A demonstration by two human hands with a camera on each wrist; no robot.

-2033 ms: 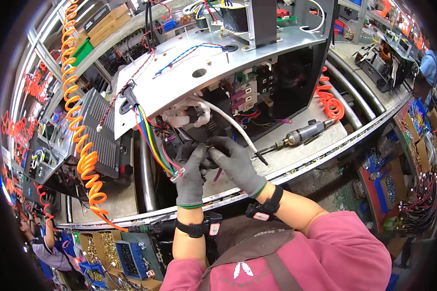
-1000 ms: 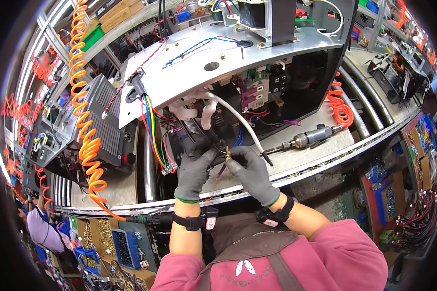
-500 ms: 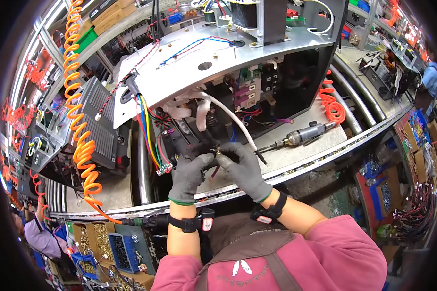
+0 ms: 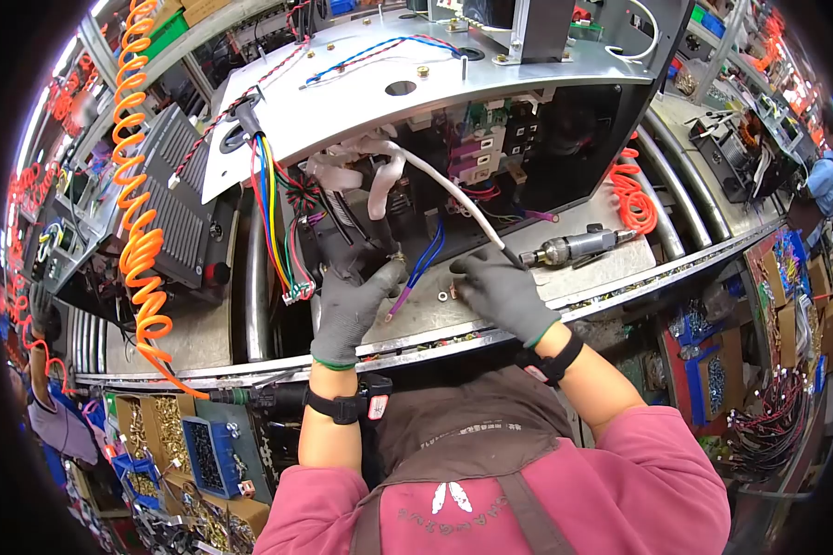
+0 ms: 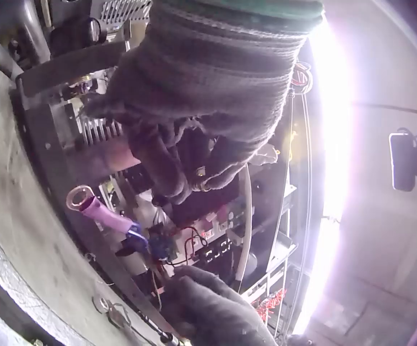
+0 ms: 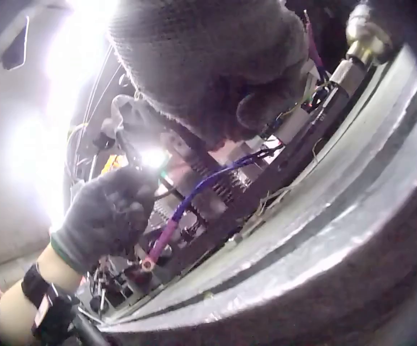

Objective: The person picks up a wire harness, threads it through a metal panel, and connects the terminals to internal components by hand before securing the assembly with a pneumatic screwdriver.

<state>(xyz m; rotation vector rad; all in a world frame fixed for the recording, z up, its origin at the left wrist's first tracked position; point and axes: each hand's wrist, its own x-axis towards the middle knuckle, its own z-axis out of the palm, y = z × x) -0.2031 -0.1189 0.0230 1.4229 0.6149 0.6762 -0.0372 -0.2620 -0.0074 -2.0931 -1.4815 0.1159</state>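
Note:
My gloved left hand grips a black cable at the open front of the cabinet. A small brass-coloured metal piece shows at its fingertips in the left wrist view. Between the hands hang blue wires with a purple-sleeved ring lug. My gloved right hand is low over the bench, fingers loosely bent, beside small washers. In the right wrist view the back of the glove hides its fingertips. A white-sleeved cable arches out of the cabinet, its lower end near the right hand.
A grey power screwdriver lies on the bench by a coiled red hose. Coloured wires with white connectors hang at left. An orange coiled hose hangs further left. Bins of fasteners stand below the rail.
The right hand has moved away from the left, rightward to the bench beside the washers. Earlier both hands met, with a brass-coloured piece at their fingertips. The left hand stays at the black cable.

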